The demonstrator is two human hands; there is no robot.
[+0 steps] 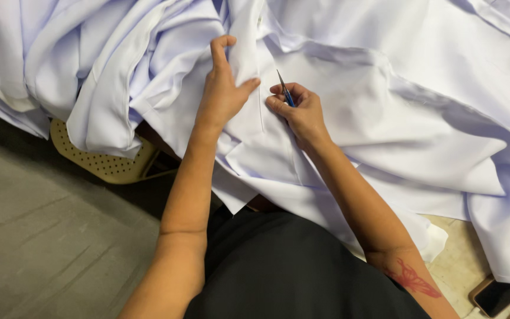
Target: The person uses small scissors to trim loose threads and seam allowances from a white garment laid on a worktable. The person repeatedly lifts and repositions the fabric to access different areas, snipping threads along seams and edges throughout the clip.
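While the left hand (pixel 222 88) pinches white fabric (pixel 349 118), the right hand (pixel 302 112) grips a blue tool (pixel 285 91) (handle hidden)

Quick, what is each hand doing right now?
Left hand: pinching a fold of the white fabric.
Right hand: closed on a small blue pointed tool.

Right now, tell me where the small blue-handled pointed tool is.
In the head view, the small blue-handled pointed tool sits pinched in the right hand, just right of centre, over the white fabric, beside the left hand.
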